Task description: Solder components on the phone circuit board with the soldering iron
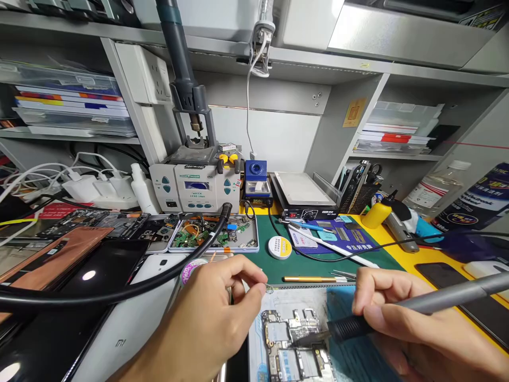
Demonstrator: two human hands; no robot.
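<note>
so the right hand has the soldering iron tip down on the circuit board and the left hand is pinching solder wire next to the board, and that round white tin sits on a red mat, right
Not quite: the head view shows the round white tin on a green mat, not red. The rest holds: the right hand holds the soldering iron on the circuit board, the left hand pinching solder wire.

Grey shelving point(302, 58) with stacked boxes rises behind a cluttered workbench point(302, 262).

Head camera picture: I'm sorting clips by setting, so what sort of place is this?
Most likely a phone repair bench. The right hand holds a grey soldering iron on a bare green phone circuit board, behind stands a white hot-air rework station, and opened phones lie at left.
</note>
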